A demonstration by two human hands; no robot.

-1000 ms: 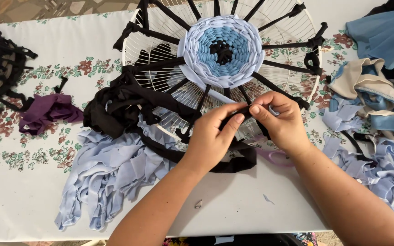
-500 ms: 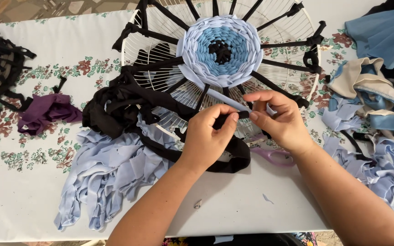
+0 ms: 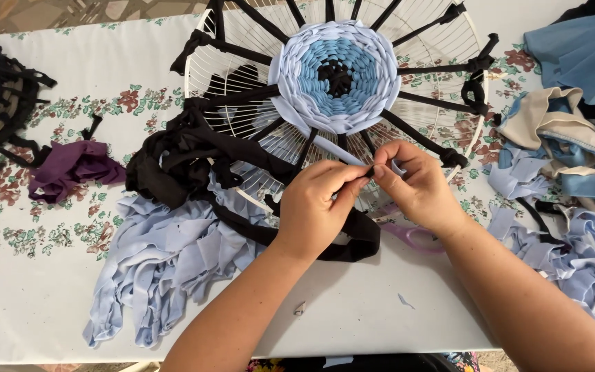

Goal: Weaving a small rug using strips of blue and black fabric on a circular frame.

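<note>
1. The left hand [image 3: 321,200] and right hand [image 3: 418,182] meet fingertip to fingertip, both pinching a pale blue fabric strip [image 3: 335,150].
2. The strip runs from the round blue woven piece [image 3: 339,72] on the white wire frame [image 3: 242,31].
3. Loose pale blue strips [image 3: 160,262] lie on the bench [image 3: 36,303].

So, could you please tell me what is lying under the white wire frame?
Under the white wire frame lie the flowered tablecloth, black fabric strips and pale blue strips. Beneath the woven disc, nothing is visible.
</note>
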